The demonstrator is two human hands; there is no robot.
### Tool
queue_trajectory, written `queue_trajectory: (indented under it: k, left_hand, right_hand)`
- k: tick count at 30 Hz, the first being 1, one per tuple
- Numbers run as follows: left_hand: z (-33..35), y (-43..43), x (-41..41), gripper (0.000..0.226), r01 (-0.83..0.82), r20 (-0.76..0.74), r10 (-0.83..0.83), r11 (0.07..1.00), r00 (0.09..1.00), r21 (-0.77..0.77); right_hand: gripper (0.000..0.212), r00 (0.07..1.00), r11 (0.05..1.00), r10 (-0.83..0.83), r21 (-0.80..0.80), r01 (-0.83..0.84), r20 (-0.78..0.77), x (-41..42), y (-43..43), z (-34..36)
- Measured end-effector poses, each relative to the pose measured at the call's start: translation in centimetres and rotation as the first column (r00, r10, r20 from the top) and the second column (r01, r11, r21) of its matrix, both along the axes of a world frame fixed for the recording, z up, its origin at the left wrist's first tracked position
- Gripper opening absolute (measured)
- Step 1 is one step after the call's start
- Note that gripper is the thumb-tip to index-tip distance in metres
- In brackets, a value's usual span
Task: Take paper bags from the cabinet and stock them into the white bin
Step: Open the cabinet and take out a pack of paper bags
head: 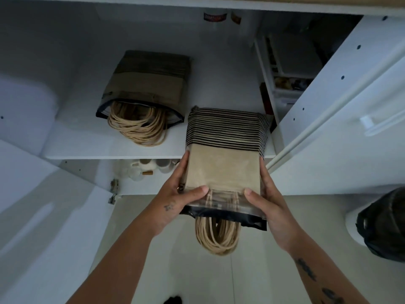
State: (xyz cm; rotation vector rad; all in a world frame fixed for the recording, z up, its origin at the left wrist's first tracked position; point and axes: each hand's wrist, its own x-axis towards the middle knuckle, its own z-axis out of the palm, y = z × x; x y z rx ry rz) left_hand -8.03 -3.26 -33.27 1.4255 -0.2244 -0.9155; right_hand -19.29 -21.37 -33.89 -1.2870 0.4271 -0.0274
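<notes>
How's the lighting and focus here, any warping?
Head view: dim, bluish light; the cabinet darkens to shadow at its back right; the wide lens splays its sides outward; the pack of paper bags, left hand and right hand look sharp.

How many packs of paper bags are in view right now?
2. The far pack lies back left on the cabinet shelf. The near pack is gripped by the left hand and right hand at the shelf's front edge. Others may be hidden deeper inside.
</notes>
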Motion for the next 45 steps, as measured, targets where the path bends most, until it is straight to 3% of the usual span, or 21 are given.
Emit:
queue_trajectory:
  k: [3, 13, 32, 37, 45]
  left_hand:
    - [0.5, 0.2, -1.4, 0.095, -0.007, -0.016, 0.006, 1.0, 1.0, -0.007]
    - [4.7, 1.8, -6.0, 0.092, -0.061, 0.004, 0.061, 0.998, 0.998, -0.026]
    - [25.4, 5.4, -15.4, 0.096, -0.024, 0.198, 0.016, 0.999, 0.98, 0.037]
    - [29.8, 5.4, -16.2, 0.105, -0.027, 0.249, 0.021, 0.999, 0.968, 0.02]
    - [36.6, 4.1, -15.2, 0.095, -0.116, 0.297, 0.127, 0.992, 0.947, -0.054]
  right_hand:
    - [0.089, 1.0, 0.998, -0.016, 0.06, 0.017, -0.017, -0.9, 0.5, 0.6]
    - [0.082, 0.998, 0.997, -0.059, 0.047, 0.06, -0.017, -4.9, 1.8, 5.7]
    - [0.067, 0.996, 0.993, -0.013, -0.116, 0.024, 0.09, -14.0, 4.4, 24.9]
    - [0.068, 0.991, 0.987, 0.005, -0.159, 0.017, 0.133, -14.3, 4.1, 28.7]
    - [0.067, 0.973, 0.978, 0.094, -0.201, -0.051, 0.211, -12.0, 2.0, 35.9]
